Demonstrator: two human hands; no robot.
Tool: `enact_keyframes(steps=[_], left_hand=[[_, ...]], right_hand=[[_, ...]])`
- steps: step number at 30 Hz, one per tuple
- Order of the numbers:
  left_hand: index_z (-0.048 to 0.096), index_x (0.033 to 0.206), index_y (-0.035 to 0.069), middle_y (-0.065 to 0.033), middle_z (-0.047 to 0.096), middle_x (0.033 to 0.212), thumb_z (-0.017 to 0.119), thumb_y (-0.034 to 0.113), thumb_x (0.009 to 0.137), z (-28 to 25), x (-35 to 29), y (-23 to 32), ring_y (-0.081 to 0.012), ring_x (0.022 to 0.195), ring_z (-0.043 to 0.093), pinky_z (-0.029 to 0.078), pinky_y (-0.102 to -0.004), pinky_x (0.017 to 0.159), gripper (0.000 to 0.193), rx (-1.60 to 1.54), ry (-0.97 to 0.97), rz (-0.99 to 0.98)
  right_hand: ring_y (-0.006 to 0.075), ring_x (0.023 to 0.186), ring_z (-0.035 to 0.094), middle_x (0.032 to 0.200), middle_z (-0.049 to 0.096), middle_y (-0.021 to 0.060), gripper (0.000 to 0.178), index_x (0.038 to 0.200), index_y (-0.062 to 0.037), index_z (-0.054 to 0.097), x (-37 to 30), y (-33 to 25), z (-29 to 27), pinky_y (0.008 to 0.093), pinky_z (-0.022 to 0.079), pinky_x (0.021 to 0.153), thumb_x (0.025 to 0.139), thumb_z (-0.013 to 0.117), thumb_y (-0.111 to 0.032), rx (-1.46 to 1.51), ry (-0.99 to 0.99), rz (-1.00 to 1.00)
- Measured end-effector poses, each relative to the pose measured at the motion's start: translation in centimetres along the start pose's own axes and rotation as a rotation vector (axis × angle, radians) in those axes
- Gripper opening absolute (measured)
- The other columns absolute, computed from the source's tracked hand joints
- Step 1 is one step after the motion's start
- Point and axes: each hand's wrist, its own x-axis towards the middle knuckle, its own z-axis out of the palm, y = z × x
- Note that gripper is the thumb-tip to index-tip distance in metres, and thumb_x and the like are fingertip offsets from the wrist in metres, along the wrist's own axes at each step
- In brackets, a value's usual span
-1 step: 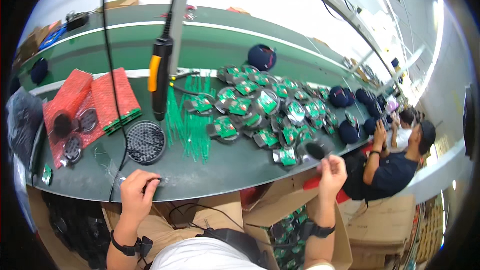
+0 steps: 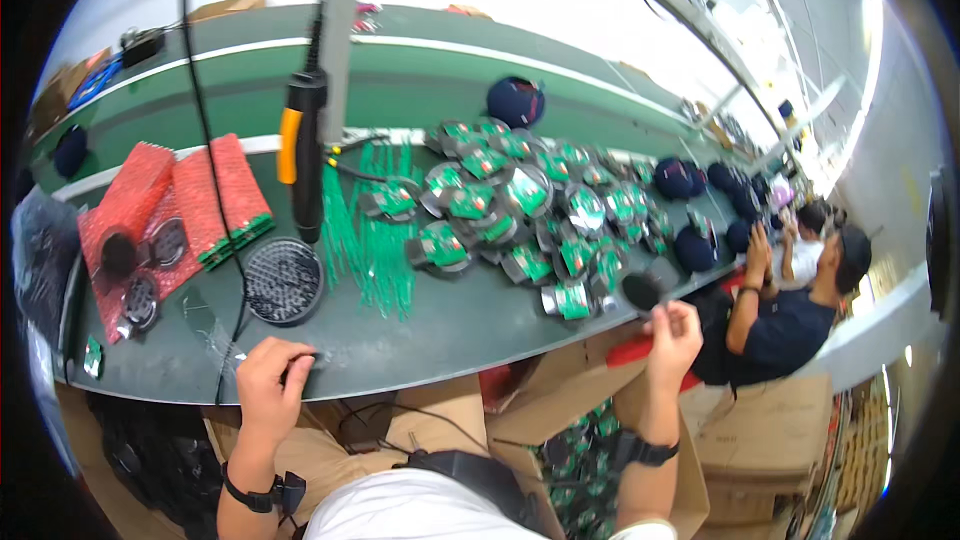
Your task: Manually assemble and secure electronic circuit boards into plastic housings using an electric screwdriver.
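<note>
My left hand (image 2: 270, 380) is closed in a pinch above the bench's front edge. A small dark tip shows at its fingers, too small to name. A round black tray (image 2: 284, 281) full of small dark pieces lies just beyond it. My right hand (image 2: 674, 332) pinches a dark round disc (image 2: 642, 291) by its near edge, to the right of the pile. The pile (image 2: 520, 195) is many round, grey-rimmed parts with green circuit boards. Green strips (image 2: 380, 260) lie between the tray and the pile.
A black and orange electric screwdriver (image 2: 304, 155) hangs over the bench. Red bubble-wrap packs (image 2: 210, 190) and round grilles (image 2: 168, 242) lie left. Dark blue balls (image 2: 697, 248) line the right. Below stands a cardboard box (image 2: 560, 390) of boards; co-workers (image 2: 780, 310) sit at right.
My right hand has shifted slightly right with the disc, which now shows more of its face. The bench things appear slightly farther left in view. My left hand has hardly moved.
</note>
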Motion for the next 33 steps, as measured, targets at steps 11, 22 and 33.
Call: enact_keyframes(steps=[11,22,33], left_hand=[[0.071,0.09,-0.001,-0.0128,0.067,0.083,0.071,0.0,0.088,0.6,0.1,0.0,-0.0269,0.075,0.063,0.048,-0.0352,0.068,0.002,0.128,-0.018,0.086],[0.067,0.093,-0.004,-0.0119,0.065,0.088,0.064,-0.003,0.093,0.5,0.0,-0.4,-0.022,0.08,0.061,0.045,-0.03,0.07,0.004,0.098,-0.084,0.111],[0.066,0.092,-0.004,-0.0127,0.065,0.087,0.063,-0.003,0.092,0.5,0.0,-0.6,-0.0254,0.081,0.061,0.046,-0.0328,0.074,0.004,0.095,-0.043,0.105]], right_hand=[[0.0323,0.072,0.072,0.075,0.072,0.0155,0.017,0.081,-0.0038,0.067,-8.2,6.7,-12.6,0.0426,0.057,0.07,0.077,0.079,-0.015,-1.03,-0.277,0.225],[0.0404,0.103,0.072,0.105,0.074,0.0257,0.032,0.101,-0.0047,0.078,-16.6,14.7,-25.3,0.0479,0.058,0.091,0.076,0.077,-0.024,-1.515,-0.497,0.812],[0.0377,0.105,0.073,0.11,0.074,0.0238,0.027,0.103,-0.0046,0.078,-20.9,21.1,-30.8,0.0472,0.06,0.09,0.083,0.073,-0.021,-1.608,-0.555,0.84]])
